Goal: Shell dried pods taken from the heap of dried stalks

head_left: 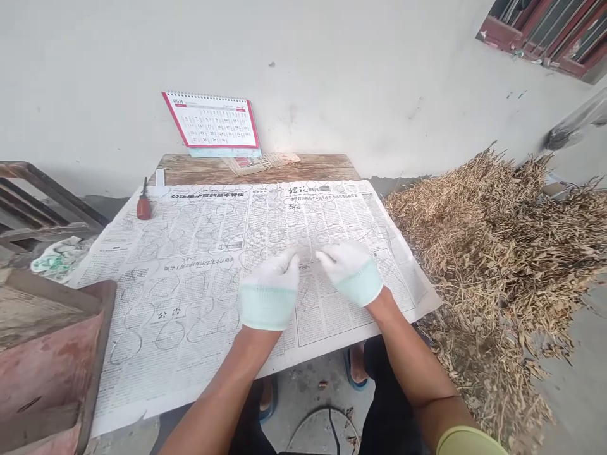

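My left hand [271, 284] and my right hand [349, 268] wear white knit gloves with mint-green cuffs. They face each other, a small gap apart, above the newspaper [275, 341] on the table. Each hand is closed in a pinch, thumb against forefinger. A thin wire [311, 251], faint and partly blurred, runs between the fingertips. Around and beyond the hands, several thin wires bent into wavy loops lie on the newspaper, such as a curved wire loop [141, 342] at the near left.
A red-handled screwdriver [143, 207] stands at the far left corner. Behind the newspaper, a desk calendar [215, 123] stands on the wooden tabletop [327, 165]. Wooden chairs [97, 354] flank the left side. Dried stalks [493, 253] are heaped on the right by the wall.
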`<control>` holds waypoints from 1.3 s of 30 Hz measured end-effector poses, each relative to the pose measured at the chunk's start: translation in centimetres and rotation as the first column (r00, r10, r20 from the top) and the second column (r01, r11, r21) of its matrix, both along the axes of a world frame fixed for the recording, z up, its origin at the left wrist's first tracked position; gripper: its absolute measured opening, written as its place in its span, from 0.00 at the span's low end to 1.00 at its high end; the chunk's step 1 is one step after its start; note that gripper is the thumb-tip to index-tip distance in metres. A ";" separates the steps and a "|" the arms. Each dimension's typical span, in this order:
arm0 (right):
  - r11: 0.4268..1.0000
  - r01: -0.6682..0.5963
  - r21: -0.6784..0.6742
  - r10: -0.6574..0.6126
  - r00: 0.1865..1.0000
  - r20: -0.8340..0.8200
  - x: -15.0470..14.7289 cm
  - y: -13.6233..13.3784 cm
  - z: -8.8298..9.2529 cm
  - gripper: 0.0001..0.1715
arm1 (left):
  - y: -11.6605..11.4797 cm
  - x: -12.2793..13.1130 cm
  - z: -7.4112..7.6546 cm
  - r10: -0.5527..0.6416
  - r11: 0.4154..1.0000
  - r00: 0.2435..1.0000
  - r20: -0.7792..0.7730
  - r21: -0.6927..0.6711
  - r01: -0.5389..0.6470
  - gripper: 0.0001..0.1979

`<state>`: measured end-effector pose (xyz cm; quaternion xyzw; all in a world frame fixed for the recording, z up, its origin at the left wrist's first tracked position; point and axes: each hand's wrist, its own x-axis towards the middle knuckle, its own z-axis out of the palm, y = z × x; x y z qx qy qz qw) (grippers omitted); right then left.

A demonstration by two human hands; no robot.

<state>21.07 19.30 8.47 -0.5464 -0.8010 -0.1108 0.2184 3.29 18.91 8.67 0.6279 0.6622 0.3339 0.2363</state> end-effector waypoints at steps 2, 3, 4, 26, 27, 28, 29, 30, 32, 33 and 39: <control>1.000 0.010 0.001 -0.010 1.000 -0.006 0.1 0.0 0.0 0.27 | -0.1 -0.1 -0.1 -0.021 1.000 1.000 -0.023 0.000 0.021 0.17; 1.000 -0.004 -0.003 0.004 1.000 -0.001 0.1 0.0 0.0 0.27 | -0.1 -0.1 0.0 -0.024 1.000 0.999 -0.026 -0.004 0.024 0.18; 1.000 -0.024 -0.005 0.024 1.000 0.000 0.1 0.0 0.0 0.26 | -0.2 -0.1 0.0 -0.022 1.000 0.999 -0.023 -0.012 0.022 0.18; 0.814 -0.330 -0.478 -0.282 0.496 -0.822 -1.8 -1.4 2.4 0.15 | 0.3 -0.1 1.3 0.102 0.990 0.974 0.203 -0.117 -0.079 0.18; 0.822 -0.362 -0.441 -0.237 0.486 -0.841 -1.6 -1.4 2.5 0.18 | 0.3 0.0 1.2 0.090 0.991 0.976 0.196 -0.116 -0.068 0.18; 0.831 -0.380 -0.406 -0.199 0.478 -0.856 -1.3 -1.4 2.6 0.21 | 0.2 0.0 1.0 0.080 0.992 0.978 0.194 -0.116 -0.058 0.17; 0.838 -0.388 -0.385 -0.177 0.473 -0.863 -1.1 -1.4 2.6 0.23 | 0.2 0.1 0.9 0.075 0.992 0.978 0.193 -0.114 -0.054 0.17; 0.839 -0.386 -0.384 -0.179 0.470 -0.864 -1.0 -1.4 2.6 0.24 | 0.2 0.2 0.8 0.074 0.993 0.979 0.188 -0.108 -0.054 0.17; 0.822 -0.369 -0.434 -0.241 0.465 -0.852 -0.9 -1.2 2.4 0.21 | 0.1 0.3 0.6 0.065 0.995 0.983 0.172 -0.090 -0.050 0.16; 0.806 -0.363 -0.469 -0.282 0.461 -0.841 -0.8 -1.1 2.2 0.18 | 0.0 0.4 0.6 0.055 0.996 0.985 0.165 -0.082 -0.042 0.17; 0.791 -0.369 -0.488 -0.324 0.424 -0.846 -0.4 -0.5 1.7 0.14 | -0.2 0.8 0.9 -0.001 0.999 0.992 0.125 -0.049 0.007 0.16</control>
